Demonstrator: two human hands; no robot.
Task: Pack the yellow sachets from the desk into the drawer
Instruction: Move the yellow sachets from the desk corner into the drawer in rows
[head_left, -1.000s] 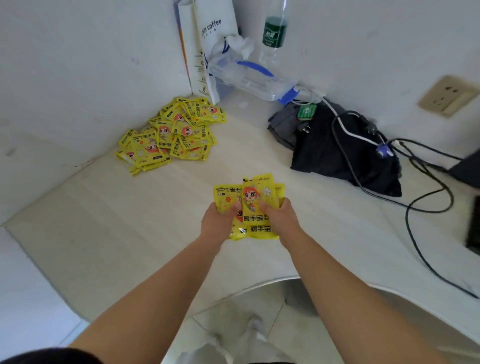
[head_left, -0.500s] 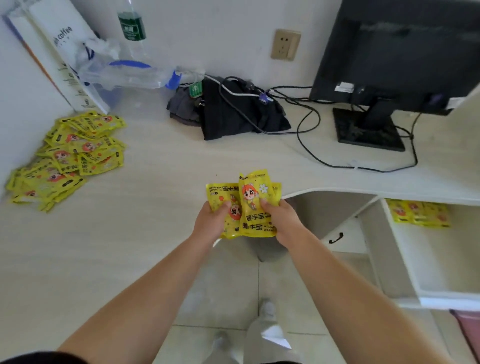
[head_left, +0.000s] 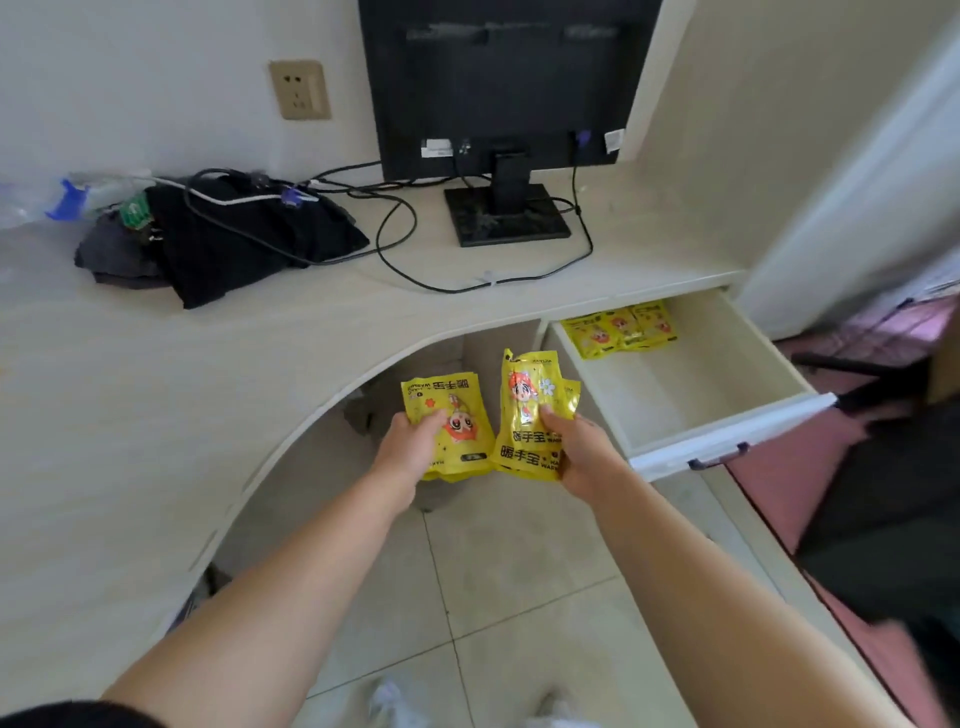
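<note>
My left hand (head_left: 410, 451) grips a small stack of yellow sachets (head_left: 457, 410), printed side up and upside down to me. My right hand (head_left: 576, 451) grips a second stack of yellow sachets (head_left: 530, 410) just beside it. Both stacks hang over the floor in the desk's curved knee gap, left of the open white drawer (head_left: 727, 426). Several yellow sachets (head_left: 618, 327) lie flat at the drawer's back, under the desk's edge. The rest of the drawer floor is bare.
On the pale desk (head_left: 130, 374) stand a black monitor (head_left: 498, 88) on its base, looping black cables (head_left: 400, 254) and a heap of dark cloth (head_left: 234, 244). A wall socket (head_left: 300, 89) is behind. A pink floor area and a dark chair lie right of the drawer.
My view has swung right, from the sachet pile on the desk to the open drawer. The single bunch held in both hands is now split into two stacks, one per hand.
</note>
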